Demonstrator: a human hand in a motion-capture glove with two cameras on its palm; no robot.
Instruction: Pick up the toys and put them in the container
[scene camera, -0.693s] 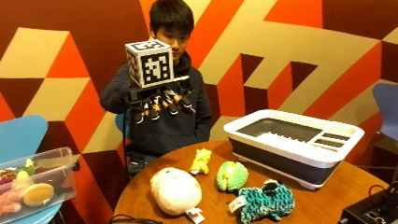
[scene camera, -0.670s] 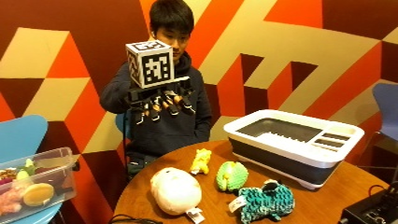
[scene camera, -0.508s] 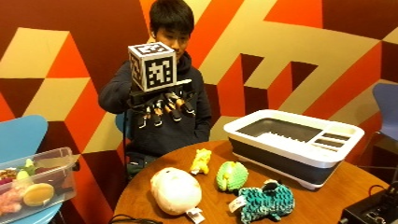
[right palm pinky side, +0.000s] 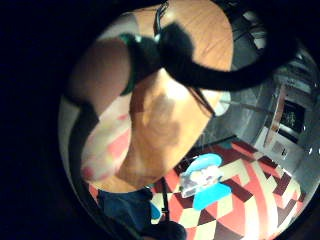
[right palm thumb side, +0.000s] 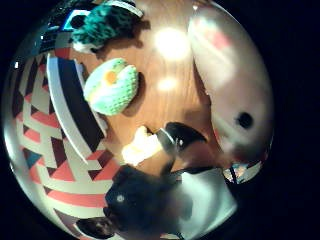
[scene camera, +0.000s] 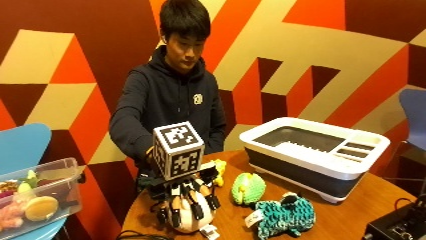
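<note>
Outside view, reading left to right: a clear plastic bin of other toys sits on a blue chair off the desk's edge. Next I see my gloved right hand lowered onto the white plush toy at the near edge of the round wooden desk, fingers spread wide and draped over it, not yet closed round it. Just beyond lie the yellow toy, the green knitted toy and the teal toy, then the white-rimmed container well to the right.

My worry: the plush is rounded and close to the edge, so a partial grip could roll it off. The yellow toy is just beside my fingers and could get knocked. The carry also crosses the other toys.

Behind is a wall painted in orange, maroon and cream shapes.
</note>
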